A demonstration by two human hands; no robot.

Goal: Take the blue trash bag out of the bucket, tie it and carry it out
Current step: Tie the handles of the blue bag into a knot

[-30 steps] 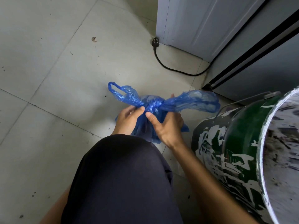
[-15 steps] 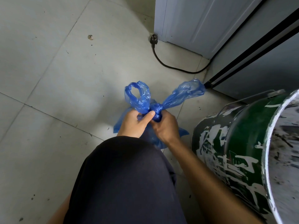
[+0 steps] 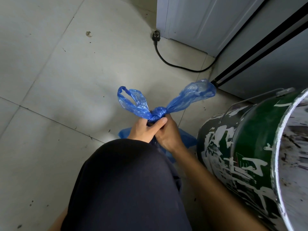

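Head view, bag: the thin blue plastic trash bag (image 3: 158, 114) sits at the centre of the frame, out of the bucket, its body mostly hidden behind the hands and the dark-clothed knee (image 3: 126, 184); it seems to rest on or just above the grey tiled floor (image 3: 50, 80).
Head view, knot: a tight twisted knot shows at the bag's neck, with the two handle loops fanning up left and up right from it.
Head view, left hand: the left hand (image 3: 143, 130) is clenched on the bag's neck just under the knot, thumb pressed across it.
Head view, right hand: the right hand (image 3: 168, 135) touches the left, its fingers (image 3: 166, 116) curled around the same neck from the right side.
Head view, bucket: the green, paint-splashed metal bucket (image 3: 250, 155) stands at the right edge, just beside the bag, and no liner shows at its rim.
Head view, surroundings: a black power cord with plug (image 3: 166, 59) lies on the floor in the upper middle, well apart from the bag.
Done: removal from the bucket; the tie looks finished or nearly so.
Left: perhaps a last tug on the knot, then lifting the bag and carrying it out.
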